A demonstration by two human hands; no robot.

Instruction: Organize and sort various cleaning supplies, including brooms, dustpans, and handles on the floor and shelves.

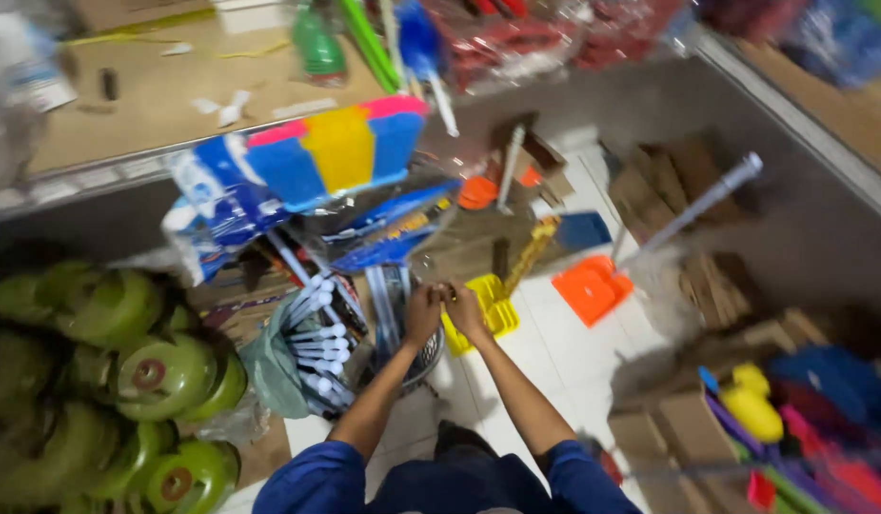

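Both hands, left point(422, 312) and right point(464, 306), pressed together above a wire basket point(427, 354); grip unclear.

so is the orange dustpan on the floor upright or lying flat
Lying flat: the orange dustpan rests pan-down on the white tiled floor, its pale handle slanting up to the right.

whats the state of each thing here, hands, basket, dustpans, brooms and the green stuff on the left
left hand: closed, fingertips meeting the right hand over the basket
right hand: closed, touching the left hand
wire basket: upright on the floor, under the hands
yellow dustpan: lying flat on the floor
orange dustpan: lying on the floor, handle angled up
green round items: piled together
white-handled brushes: bundled, in plastic
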